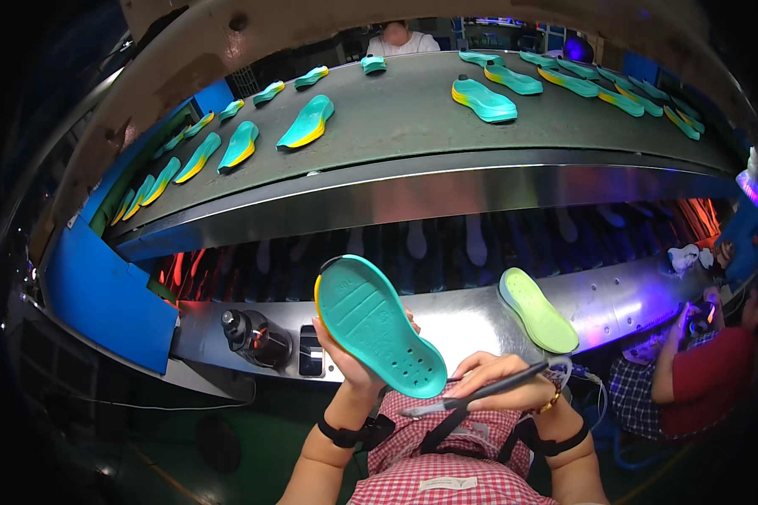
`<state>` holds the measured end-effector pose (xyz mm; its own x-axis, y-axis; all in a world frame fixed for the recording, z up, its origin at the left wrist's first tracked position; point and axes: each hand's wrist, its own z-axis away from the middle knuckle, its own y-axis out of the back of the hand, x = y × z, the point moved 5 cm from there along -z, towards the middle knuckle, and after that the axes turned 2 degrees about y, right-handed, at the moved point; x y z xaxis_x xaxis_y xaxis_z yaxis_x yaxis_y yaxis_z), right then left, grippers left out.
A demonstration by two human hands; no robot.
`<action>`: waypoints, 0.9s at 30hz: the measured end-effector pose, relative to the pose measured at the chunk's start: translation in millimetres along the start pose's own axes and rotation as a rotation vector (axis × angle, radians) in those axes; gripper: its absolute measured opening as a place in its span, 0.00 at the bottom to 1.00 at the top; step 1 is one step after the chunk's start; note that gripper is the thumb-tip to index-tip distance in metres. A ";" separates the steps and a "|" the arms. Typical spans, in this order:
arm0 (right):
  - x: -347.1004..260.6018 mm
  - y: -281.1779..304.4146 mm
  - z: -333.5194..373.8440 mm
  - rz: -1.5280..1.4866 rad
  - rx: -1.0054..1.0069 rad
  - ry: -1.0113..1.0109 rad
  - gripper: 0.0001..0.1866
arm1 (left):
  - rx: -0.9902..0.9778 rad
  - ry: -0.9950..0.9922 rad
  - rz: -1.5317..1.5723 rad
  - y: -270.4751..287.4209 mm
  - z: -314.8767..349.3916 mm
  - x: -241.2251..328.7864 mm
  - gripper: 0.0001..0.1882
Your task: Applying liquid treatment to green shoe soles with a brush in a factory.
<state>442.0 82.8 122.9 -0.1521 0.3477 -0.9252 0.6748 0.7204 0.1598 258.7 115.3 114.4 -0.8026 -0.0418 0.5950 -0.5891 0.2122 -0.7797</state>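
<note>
Our left hand (355, 368) grips a turquoise sole (379, 324), held up at the near edge of the metal desk (459, 324), while our right hand (514, 396) grasps a brush (497, 385), bristles near the sole's perforated end. We have a lime-green sole (539, 311) at right, a dark bottle (263, 339) at left, and a conveyor (387, 109) beyond.
</note>
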 end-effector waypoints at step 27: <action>-29.7 16.2 -10.8 0.068 -0.340 0.053 0.14 | -0.173 0.773 -0.200 7.5 28.3 -38.9 0.25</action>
<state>449.7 90.5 156.7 -0.1587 0.4259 -0.8907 0.4073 0.8501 0.3338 282.9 90.9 79.9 -0.3551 0.5774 0.7352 -0.6405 0.4225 -0.6413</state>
